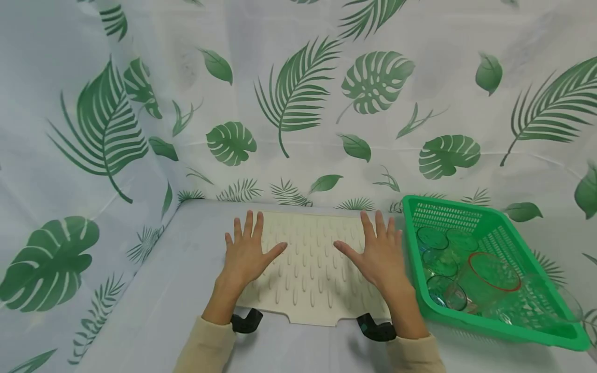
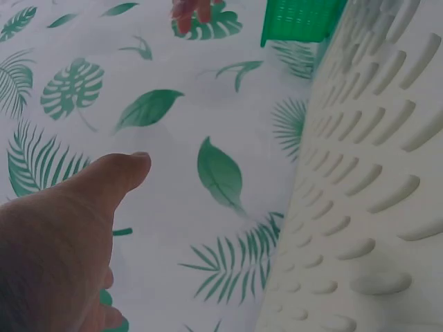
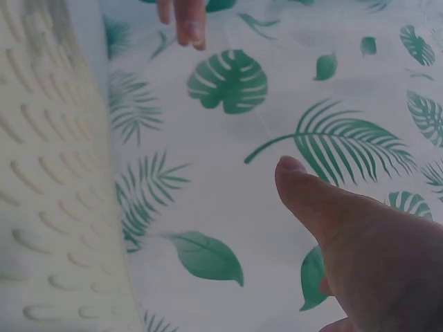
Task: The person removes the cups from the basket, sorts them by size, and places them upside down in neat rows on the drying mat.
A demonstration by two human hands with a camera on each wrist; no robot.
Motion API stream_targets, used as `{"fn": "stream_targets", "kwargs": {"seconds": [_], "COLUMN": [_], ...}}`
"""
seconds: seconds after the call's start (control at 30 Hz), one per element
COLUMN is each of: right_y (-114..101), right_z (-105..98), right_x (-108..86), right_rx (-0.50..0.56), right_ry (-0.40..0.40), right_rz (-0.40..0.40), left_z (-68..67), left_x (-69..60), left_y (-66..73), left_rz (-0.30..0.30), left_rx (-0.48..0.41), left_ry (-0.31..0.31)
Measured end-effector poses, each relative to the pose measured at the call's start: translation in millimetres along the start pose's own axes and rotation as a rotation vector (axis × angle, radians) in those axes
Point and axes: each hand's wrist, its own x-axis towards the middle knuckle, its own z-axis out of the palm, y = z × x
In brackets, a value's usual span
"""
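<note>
At far left, a white sheet printed with green leaves (image 1: 104, 122) stands along the worktop (image 1: 163, 290) and runs on behind it. Next comes the left hand (image 1: 246, 259), spread wide with thumb out, holding nothing, over the left side of a cream pegged drying mat (image 1: 311, 269). The mat lies in the middle of the worktop; the head view gives its whole width, while each wrist view shows its pegs side-on. The left wrist view adds a corner of the green basket beyond the thumb. Over the mat's right side is the right hand (image 1: 380, 259), likewise empty with fingers fanned; its wrist view also catches the other hand's fingertips. At far right, just beside that hand, sits the green basket (image 1: 448, 213); only the head view reveals the clear tumblers (image 1: 440, 263) and red-rimmed vessel (image 1: 489, 282) inside.
</note>
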Motion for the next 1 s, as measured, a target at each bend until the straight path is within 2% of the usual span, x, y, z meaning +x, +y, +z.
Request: {"fn": "stream_targets", "kwargs": {"seconds": [0.17, 0.57, 1.0], "right_y": [8, 20, 29], "right_z": [-10, -24, -43], "right_x": [-2.3, -8.1, -12.2], "right_rx": [0.015, 0.036, 0.058], "right_ry": [0.026, 0.114, 0.150], "right_rz": [0.017, 0.019, 0.050], "left_z": [-3.7, -0.7, -5.6], "left_x": [1.2, 0.0, 0.2], "left_y": [1.5, 4.6, 4.1], "left_rz": [0.004, 0.035, 0.035], "left_rx": [-0.039, -0.069, -0.101], "left_ry": [-0.003, 0.041, 0.026]}}
